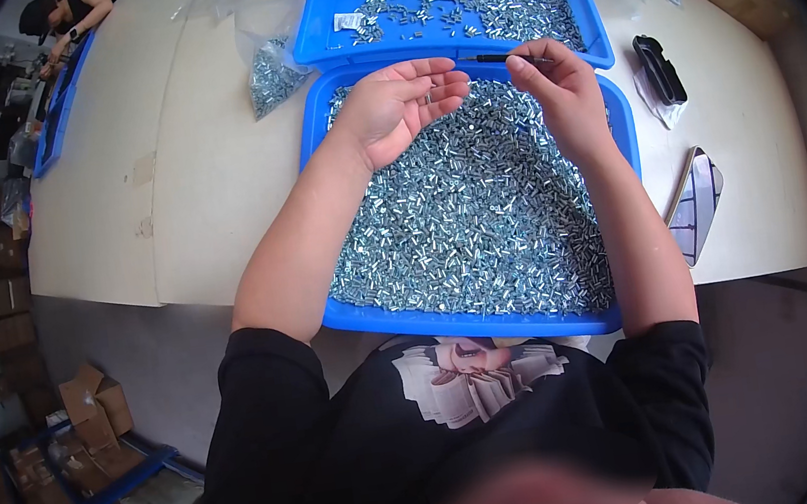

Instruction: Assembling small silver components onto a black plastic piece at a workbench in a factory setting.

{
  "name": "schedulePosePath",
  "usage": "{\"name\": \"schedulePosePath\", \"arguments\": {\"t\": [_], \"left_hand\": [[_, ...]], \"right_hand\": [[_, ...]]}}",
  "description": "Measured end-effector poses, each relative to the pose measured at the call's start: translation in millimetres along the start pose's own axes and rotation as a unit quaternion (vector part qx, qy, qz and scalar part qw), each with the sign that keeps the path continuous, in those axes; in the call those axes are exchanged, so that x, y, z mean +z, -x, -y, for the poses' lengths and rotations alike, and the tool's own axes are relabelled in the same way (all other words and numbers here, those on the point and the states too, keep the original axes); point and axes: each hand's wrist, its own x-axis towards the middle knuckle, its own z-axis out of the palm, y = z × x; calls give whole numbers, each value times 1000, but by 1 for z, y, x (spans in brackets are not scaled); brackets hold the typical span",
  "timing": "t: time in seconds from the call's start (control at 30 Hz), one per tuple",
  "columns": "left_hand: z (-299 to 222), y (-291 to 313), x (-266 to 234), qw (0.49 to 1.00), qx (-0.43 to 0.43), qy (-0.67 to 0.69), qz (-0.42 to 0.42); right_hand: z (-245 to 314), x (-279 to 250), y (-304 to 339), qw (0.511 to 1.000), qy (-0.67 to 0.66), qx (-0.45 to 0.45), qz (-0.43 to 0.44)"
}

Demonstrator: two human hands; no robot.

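My left hand (403,109) is held palm up over the far part of the near blue bin, its fingers stretched and slightly apart. A small shiny band shows by one finger; I cannot make out whether a loose piece lies in the palm. In my right hand (560,87) a slim black pen-like tool (491,58) is pinched between thumb and fingers. Its thin tip points left toward my left fingertips, a small distance from them. Below both hands, many small silvery cylindrical metal pieces (459,215) fill the near blue bin (412,322).
Beyond stands a second blue bin (323,45) with more metal pieces and small white packets. A clear bag of pieces (273,78) lies left of it. On the right are an open black case (660,69) and a dark-edged flat object (697,206). Another person (72,16) works far left.
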Motion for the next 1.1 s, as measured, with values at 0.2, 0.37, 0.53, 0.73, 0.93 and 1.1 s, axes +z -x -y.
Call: {"name": "schedulePosePath", "arguments": {"t": [0.2,0.37,0.53,0.73,0.93,1.1], "left_hand": [[1,0,-7,998,-18,-64,-17],[-1,3,2,999,-44,-6,26],[-1,6,5,998,-11,-63,29],[6,1,9,969,60,-232,-56],[8,6,11,796,253,-533,-138],[9,7,11,748,312,-572,-130]], "right_hand": [[1,3,2,1000,16,-4,18],[0,1,2,999,28,-5,26],[1,3,1,998,47,2,30],[4,0,2,998,56,3,30],[10,6,6,977,179,-107,48],[14,6,8,962,230,-133,68]]}}
